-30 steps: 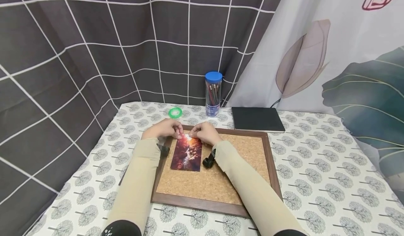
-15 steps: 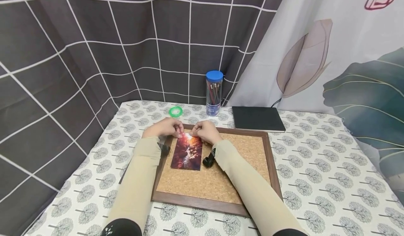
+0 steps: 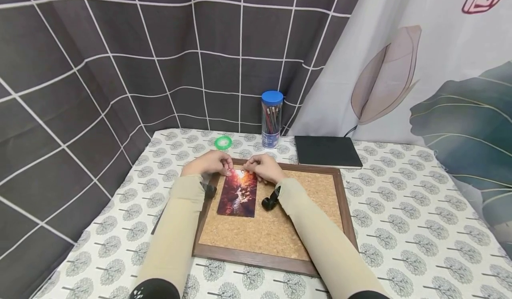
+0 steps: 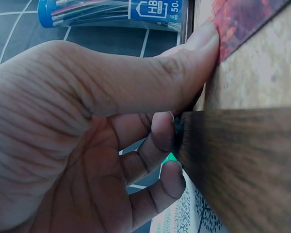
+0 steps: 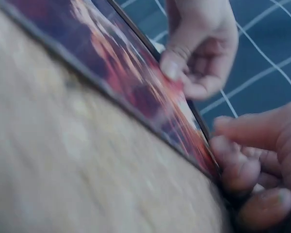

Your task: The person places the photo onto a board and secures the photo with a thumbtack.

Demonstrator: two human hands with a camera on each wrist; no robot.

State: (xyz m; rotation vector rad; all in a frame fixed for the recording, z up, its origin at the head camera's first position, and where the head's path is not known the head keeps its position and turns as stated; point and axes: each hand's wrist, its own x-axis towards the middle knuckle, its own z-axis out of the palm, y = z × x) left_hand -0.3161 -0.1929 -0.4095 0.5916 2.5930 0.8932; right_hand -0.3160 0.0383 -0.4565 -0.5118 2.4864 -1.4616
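A rectangular red-and-purple photo print (image 3: 239, 197) lies on the left of a brown-framed cork board (image 3: 308, 192). The left hand (image 3: 209, 162) pinches its far left corner; the right hand's (image 3: 267, 168) fingers bunch at the far right corner, grip unclear.

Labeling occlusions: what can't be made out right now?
Head: lower right corner of the corkboard, behind the right sleeve.
Head: whether the right hand pinches anything; too small.
Left wrist: most of the photo, cut off by the top edge.
Right wrist: the corkboard's grain, blurred.
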